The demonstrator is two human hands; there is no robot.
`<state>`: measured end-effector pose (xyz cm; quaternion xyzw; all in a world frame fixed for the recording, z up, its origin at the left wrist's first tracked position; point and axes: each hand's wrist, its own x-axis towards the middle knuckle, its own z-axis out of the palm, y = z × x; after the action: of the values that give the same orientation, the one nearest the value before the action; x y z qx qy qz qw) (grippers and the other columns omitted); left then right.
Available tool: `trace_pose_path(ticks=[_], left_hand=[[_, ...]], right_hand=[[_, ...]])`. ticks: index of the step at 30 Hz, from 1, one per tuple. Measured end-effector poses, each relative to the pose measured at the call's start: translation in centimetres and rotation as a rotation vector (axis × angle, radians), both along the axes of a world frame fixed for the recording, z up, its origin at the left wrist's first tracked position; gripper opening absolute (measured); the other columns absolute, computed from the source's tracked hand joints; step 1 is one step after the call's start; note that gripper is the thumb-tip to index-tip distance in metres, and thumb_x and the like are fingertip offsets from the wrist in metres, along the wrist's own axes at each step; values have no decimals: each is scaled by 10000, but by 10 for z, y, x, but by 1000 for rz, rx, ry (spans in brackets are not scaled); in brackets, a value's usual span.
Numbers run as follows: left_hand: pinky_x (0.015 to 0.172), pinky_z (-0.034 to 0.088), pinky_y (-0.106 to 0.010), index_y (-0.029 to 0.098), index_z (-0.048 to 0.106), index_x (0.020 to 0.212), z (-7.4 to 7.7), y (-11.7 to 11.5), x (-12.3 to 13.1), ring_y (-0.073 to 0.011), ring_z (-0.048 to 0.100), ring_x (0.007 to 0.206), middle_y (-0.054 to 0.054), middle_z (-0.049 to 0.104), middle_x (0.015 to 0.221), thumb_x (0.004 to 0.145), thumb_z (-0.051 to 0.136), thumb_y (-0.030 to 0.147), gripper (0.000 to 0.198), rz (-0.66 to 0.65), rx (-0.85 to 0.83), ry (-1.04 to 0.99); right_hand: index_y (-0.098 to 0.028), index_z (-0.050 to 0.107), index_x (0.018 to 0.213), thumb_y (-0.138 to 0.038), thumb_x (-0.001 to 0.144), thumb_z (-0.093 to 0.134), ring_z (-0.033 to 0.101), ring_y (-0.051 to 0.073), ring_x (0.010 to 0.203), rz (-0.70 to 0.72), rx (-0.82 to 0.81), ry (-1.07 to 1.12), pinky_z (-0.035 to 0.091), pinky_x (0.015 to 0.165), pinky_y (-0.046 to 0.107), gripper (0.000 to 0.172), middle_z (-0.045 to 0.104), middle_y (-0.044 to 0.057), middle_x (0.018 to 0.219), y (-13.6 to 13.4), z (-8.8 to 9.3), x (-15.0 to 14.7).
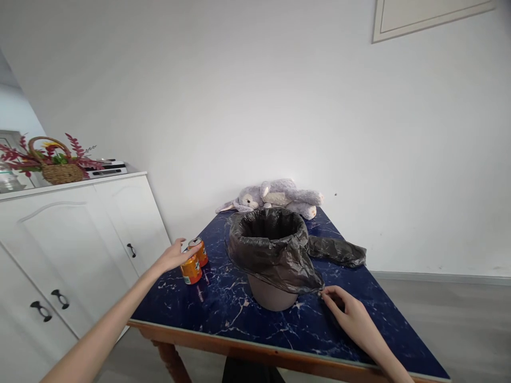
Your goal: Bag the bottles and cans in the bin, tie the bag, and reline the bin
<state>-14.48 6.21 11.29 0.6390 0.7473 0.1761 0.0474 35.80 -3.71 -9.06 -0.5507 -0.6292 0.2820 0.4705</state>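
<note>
A grey bin (272, 298) lined with a black plastic bag (271, 247) stands in the middle of the dark blue marbled table (239, 314). My right hand (348, 313) pinches the hanging edge of the bag at the bin's lower right. Two orange drink cans (194, 260) stand at the table's left side. My left hand (174, 255) reaches the nearer can, fingers curled against its top; whether it grips the can is unclear.
A grey plush rabbit (275, 197) lies at the far edge against the white wall. A loose black bag (337, 250) lies right of the bin. A white cabinet (72, 239) on the left carries a flower basket (56, 162).
</note>
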Motion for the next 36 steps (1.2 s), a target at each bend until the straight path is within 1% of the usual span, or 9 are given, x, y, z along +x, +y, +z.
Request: trace_pose_path(ticks=[3,8,13,17,20,25,29,32,36], left_hand=[[763,561,-417,87,538,1375,-12,-5,0,-439,752,1022,-254,768,1150,643,623,861,1069,36,-81,53],[660,489,-380,172,655,1088,-10,-30,-4,-425,749,925,-195,781,981,666,620,797,755,55,-141,186],[722,531,-387,234,650,1171,46,-73,24,-383,747,960,-117,789,1064,765,625,762,667,-22,131,202],[977,554,-415,274,575,1362,99,-103,90,-343,687,1212,-91,721,1342,858,649,729,683,-260,555,1],[1068,535,-438,256,559,1377,114,-108,142,-316,665,1267,-94,696,1386,892,689,647,637,-472,626,-113],[1056,553,-466,262,574,1383,103,-81,202,-315,670,1273,-100,686,1413,900,733,574,597,-651,479,-118],[1086,537,-513,297,549,1456,91,-62,218,-350,618,1362,-113,622,1514,921,678,646,651,-757,323,-77],[1147,498,-484,282,570,1430,88,-48,205,-301,612,1373,-98,647,1486,998,570,623,551,-732,387,-128],[1069,546,-451,226,618,1337,77,-14,149,-295,619,1341,-115,681,1420,1046,451,558,472,-476,546,-107]], right_hand=[[-272,723,1001,-623,956,548,741,266,950,3,-6,1,550,810,322,394,794,52,1026,1,-2,0],[-274,723,1007,-614,954,550,735,262,972,-1,0,1,540,852,328,386,790,46,1036,3,-4,1],[-270,721,996,-628,953,543,730,259,936,-3,-3,-2,536,822,327,402,786,49,1015,2,-3,0],[-267,724,991,-629,951,552,733,258,915,0,9,7,540,809,320,403,788,49,996,3,-5,-1],[-265,727,994,-626,952,558,737,261,939,3,25,17,542,824,320,401,791,51,1008,4,-5,-1],[-264,728,985,-627,952,559,740,258,925,4,26,8,546,809,314,402,789,50,996,4,-4,-2],[-260,726,1001,-608,972,540,742,258,938,9,35,10,552,811,310,396,789,63,1022,3,-4,-2],[-259,730,1005,-602,967,543,744,259,934,10,44,15,553,814,311,392,791,63,1017,4,-4,-2],[-264,728,1015,-596,968,535,741,257,932,14,23,10,548,817,314,388,790,56,1012,3,-3,-2]])
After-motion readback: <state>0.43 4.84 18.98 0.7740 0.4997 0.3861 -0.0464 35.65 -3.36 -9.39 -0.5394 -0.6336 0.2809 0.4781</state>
